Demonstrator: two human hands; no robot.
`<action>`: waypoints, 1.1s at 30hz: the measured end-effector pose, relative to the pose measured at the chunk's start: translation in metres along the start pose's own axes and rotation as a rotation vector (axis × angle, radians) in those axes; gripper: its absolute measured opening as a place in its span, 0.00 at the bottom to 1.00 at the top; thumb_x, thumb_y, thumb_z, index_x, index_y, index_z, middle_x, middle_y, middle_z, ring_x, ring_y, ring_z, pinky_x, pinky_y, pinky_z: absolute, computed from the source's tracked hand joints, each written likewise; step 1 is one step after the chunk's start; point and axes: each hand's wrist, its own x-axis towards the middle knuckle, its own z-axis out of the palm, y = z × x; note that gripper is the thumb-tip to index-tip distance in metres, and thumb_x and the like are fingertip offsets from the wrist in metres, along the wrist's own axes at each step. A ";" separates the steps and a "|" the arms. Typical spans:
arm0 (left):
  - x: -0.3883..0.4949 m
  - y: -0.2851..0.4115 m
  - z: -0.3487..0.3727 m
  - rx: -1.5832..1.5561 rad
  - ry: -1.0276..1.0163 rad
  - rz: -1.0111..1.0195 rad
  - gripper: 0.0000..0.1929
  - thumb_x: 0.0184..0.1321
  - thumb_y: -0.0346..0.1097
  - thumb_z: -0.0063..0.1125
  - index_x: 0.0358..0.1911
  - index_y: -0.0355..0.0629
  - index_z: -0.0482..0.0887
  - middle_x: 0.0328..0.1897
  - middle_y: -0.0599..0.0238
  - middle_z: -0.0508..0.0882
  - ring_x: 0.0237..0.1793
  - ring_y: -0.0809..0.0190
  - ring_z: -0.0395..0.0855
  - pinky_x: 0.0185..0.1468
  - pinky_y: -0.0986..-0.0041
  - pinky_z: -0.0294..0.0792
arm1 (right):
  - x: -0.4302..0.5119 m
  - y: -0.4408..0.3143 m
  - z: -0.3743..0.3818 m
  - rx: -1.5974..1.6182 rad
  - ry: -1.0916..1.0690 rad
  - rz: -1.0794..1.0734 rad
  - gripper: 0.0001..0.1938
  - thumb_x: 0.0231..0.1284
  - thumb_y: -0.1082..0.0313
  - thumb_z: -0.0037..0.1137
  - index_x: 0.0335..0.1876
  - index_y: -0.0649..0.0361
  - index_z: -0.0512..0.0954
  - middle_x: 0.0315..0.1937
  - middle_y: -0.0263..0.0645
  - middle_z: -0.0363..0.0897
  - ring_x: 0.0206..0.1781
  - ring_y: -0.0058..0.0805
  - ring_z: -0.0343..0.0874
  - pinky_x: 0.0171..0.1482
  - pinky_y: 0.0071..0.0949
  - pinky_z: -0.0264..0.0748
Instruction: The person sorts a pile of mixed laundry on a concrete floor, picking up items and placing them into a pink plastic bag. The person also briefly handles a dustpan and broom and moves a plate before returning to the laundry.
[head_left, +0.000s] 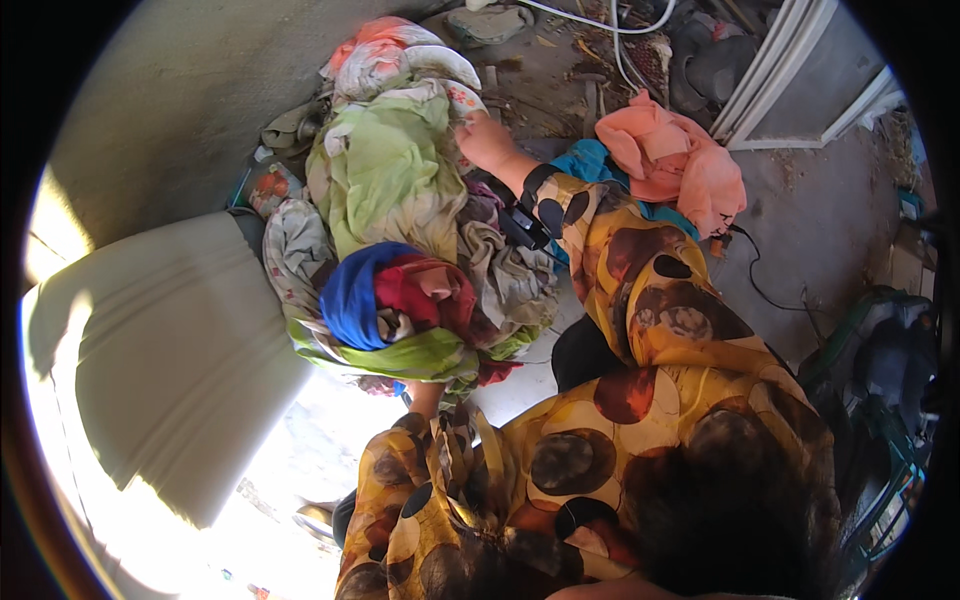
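My right hand (484, 139) reaches to the far side of a heap of cloth, its fingers curled at the edge of a white flower-printed piece (465, 99). Whether that piece is cloth or plastic I cannot tell. Beside it a crumpled light green cloth (397, 165) covers the top of the heap. Nearer me lies a bundle of blue cloth (352, 300), red cloth (420, 289) and bright green cloth (420, 358). My left hand (426, 396) goes under this bundle; only its wrist end shows and the fingers are hidden.
A pale padded panel (180, 352) leans at the left by the wall (202, 97). To the right lie a salmon-pink cloth (675, 157), a turquoise cloth (589, 159) and a black cable (757, 262). A white-framed panel (810, 82) stands at the upper right.
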 end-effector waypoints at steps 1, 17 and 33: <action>-0.005 -0.001 -0.002 -0.022 -0.009 -0.009 0.24 0.52 0.39 0.55 0.56 0.49 0.74 0.56 0.50 0.74 0.58 0.43 0.67 0.62 0.57 0.54 | 0.006 -0.010 0.011 0.022 0.078 -0.131 0.27 0.54 0.54 0.52 0.56 0.63 0.66 0.40 0.48 0.80 0.42 0.48 0.79 0.46 0.38 0.73; -0.210 -0.003 -0.192 0.561 1.137 0.078 0.16 0.55 0.23 0.51 0.48 0.35 0.76 0.56 0.49 0.74 0.57 0.46 0.72 0.61 0.60 0.64 | -0.152 -0.058 0.050 -0.061 -1.688 -0.073 0.25 0.60 0.48 0.46 0.54 0.63 0.69 0.40 0.38 0.76 0.37 0.30 0.73 0.39 0.29 0.74; -0.269 -0.004 -0.332 1.068 1.286 0.212 0.11 0.63 0.23 0.43 0.46 0.26 0.75 0.47 0.45 0.78 0.46 0.49 0.80 0.50 0.66 0.74 | 0.067 0.055 -0.001 -0.303 -0.014 0.162 0.13 0.52 0.59 0.51 0.36 0.61 0.77 0.35 0.49 0.79 0.43 0.46 0.77 0.46 0.40 0.72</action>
